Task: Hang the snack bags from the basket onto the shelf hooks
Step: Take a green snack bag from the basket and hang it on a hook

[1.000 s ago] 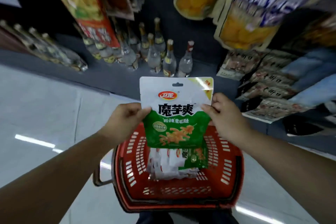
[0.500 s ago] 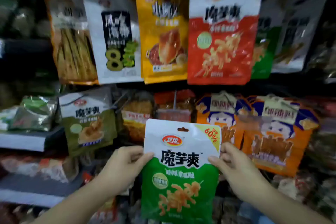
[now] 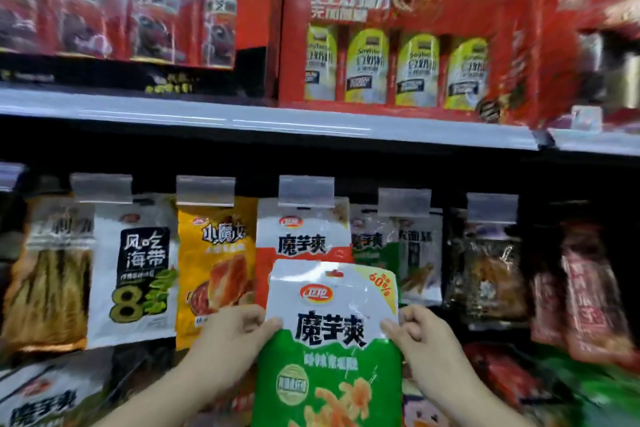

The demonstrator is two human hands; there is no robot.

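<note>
Two hands, left hand [image 3: 239, 329], right hand [image 3: 420, 333], gripping snack bag [image 3: 329, 340]

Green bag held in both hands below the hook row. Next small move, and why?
Probably raise the green bag up and slightly right toward the hook holding the matching green bags. The left hand and right hand pinch its sides, its hang hole sits below that hook's label holder, and it overlaps the red bag.

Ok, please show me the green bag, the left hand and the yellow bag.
green bag [image 3: 329, 350]: head view, front middle
left hand [image 3: 235, 333]: head view, back of hand
yellow bag [image 3: 216, 267]: head view, front middle
</note>
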